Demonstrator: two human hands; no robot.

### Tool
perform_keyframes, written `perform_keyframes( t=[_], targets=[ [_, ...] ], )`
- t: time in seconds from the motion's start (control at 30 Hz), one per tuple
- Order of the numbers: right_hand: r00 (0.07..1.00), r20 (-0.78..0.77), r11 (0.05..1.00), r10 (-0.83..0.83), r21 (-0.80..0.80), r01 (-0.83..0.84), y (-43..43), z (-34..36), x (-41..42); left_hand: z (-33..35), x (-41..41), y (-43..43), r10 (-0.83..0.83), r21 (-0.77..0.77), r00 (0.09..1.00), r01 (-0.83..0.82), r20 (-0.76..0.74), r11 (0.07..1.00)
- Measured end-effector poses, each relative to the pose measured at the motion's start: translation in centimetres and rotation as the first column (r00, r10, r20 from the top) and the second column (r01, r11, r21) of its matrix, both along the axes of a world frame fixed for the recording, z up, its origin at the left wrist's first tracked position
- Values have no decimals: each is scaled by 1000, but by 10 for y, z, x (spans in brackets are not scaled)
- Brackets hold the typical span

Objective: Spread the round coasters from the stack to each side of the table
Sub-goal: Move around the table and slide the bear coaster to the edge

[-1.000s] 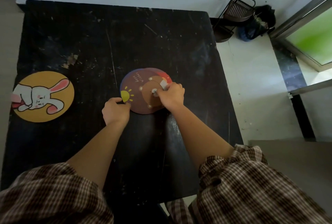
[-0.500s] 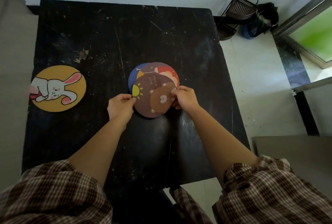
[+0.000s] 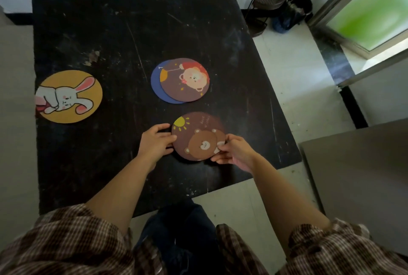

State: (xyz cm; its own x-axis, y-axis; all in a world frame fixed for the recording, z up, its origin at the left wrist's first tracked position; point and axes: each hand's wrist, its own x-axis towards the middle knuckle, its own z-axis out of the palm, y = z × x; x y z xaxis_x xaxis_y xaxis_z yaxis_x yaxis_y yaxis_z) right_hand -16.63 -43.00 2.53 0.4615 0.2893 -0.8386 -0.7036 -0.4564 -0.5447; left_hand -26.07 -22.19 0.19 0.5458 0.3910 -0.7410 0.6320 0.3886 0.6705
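A brown bear coaster [image 3: 194,135] with a yellow sun is held over the near part of the black table [image 3: 110,36]. My left hand [image 3: 155,142] grips its left edge and my right hand [image 3: 234,152] pinches its right edge. Farther back, near the table's middle, lies the remaining stack: a brown coaster with a red-haired figure [image 3: 185,80] on top of a blue coaster [image 3: 155,82] that peeks out on the left. A yellow rabbit coaster [image 3: 70,96] lies flat by the table's left edge.
The table's near edge runs just below my hands. Beyond its right edge is a pale tiled floor [image 3: 293,71]. A black wire rack [image 3: 265,5] and a dark bundle [image 3: 293,12] stand at the back right corner, by a window frame [image 3: 362,23].
Both hands have lifted the bear coaster off the stack and drawn it toward the near edge. The red-haired figure coaster is now uncovered on top of the stack.
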Motion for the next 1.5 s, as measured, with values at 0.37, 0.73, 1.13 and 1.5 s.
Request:
perform_keyframes(
  t=[0.37,0.73,1.13,1.5],
  targets=[
    [988,-54,964,148,-215,-156,-34,-15,-43,-23,-27,-18,-59,176,995,72,-75,982],
    [920,-4,872,391,-318,-372,-39,-16,-60,-13,-40,-36,-256,474,960,277,-110,836],
    [947,16,895,322,-330,-299,-38,-20,-75,-10,-39,-42,-277,595,957,275,-90,755],
    [978,23,922,205,-339,-186,-35,-20,-85,-16,-48,-50,-415,690,907,349,-78,634]
  ],
)
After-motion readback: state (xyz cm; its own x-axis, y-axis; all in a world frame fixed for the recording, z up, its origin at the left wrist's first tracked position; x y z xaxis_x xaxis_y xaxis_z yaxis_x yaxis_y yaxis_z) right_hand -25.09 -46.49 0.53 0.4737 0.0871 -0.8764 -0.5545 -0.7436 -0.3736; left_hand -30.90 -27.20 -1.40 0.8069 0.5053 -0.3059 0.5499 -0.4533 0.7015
